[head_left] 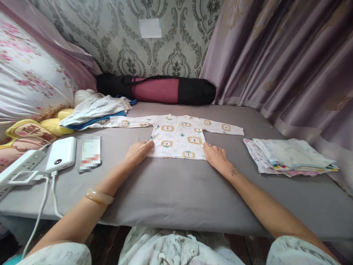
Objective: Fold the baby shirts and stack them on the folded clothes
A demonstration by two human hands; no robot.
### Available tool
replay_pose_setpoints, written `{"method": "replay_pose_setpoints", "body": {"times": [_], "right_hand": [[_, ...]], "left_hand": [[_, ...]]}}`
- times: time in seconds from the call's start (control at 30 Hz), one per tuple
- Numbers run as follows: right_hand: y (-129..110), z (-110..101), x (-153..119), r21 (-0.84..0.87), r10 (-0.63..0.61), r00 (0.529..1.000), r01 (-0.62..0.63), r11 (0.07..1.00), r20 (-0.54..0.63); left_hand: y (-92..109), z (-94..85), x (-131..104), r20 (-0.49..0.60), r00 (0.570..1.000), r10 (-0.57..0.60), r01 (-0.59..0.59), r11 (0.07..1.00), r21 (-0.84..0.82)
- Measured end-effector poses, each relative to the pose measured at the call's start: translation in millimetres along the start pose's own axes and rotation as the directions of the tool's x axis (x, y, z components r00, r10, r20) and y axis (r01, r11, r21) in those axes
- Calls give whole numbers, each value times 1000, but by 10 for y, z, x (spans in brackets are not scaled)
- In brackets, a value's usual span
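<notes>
In the head view, the shirt (178,138) is lying flat on the grey sheet (176,195), in front of the person. It is showing a white ground with tan lion faces, small green plants and thin cloud outlines. Its body is lying smooth, with both sleeves spreading out sideways. Its collar is pointing away from the person and its hem is facing the person. Its long axis, from cuff to cuff, is running left to right, with the right-side sleeve slanting slightly toward the person.

The left hand (141,150) is touching the shirt's left edge near the hem, its fingers lying close together and curling slightly. The right hand (216,154) is touching the opposite edge near the hem, its fingers bending and bunching closely. Whether either is pinching the cloth or only pressing on it, I cannot tell. A bracelet (99,197) is circling the left forearm.

Beyond the shirt, a black and dark-red bag (157,90) is lying lengthwise before the patterned wall (176,48). To the left of the shirt, a heap of clothes (96,110) is resting by its sleeve, with a yellow plush (56,123) sitting farther left. A white power bank (63,154), a blurred packet (90,154) and a power strip (22,169) are also lying left of the shirt. To its right, well apart, a stack of cloths (295,156) is lying folded.
</notes>
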State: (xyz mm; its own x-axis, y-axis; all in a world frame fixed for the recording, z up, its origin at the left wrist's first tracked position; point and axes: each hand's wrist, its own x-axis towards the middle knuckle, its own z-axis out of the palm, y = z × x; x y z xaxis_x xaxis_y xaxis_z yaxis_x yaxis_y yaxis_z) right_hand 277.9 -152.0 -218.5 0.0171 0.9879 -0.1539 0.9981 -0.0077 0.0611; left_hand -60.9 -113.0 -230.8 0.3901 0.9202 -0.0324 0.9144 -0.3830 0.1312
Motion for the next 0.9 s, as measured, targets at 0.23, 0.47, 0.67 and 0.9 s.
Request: {"method": "replay_pose_setpoints", "body": {"times": [0.23,0.47,0.67,0.9], "right_hand": [[-551,-98,293,3,-244,950,249,968,-197],[-855,207,553,163,-354,919,382,910,-175],[-388,255,465,167,-318,941,334,928,-117],[-157,272,352,113,-174,979,186,976,-108]], "left_hand": [[474,18,444,-133,989,61,-50,995,88],[761,423,773,-126,991,36,-40,999,-26],[493,396,643,-105,989,-105,104,994,-21],[484,293,627,0,985,-173,173,985,7]]}}
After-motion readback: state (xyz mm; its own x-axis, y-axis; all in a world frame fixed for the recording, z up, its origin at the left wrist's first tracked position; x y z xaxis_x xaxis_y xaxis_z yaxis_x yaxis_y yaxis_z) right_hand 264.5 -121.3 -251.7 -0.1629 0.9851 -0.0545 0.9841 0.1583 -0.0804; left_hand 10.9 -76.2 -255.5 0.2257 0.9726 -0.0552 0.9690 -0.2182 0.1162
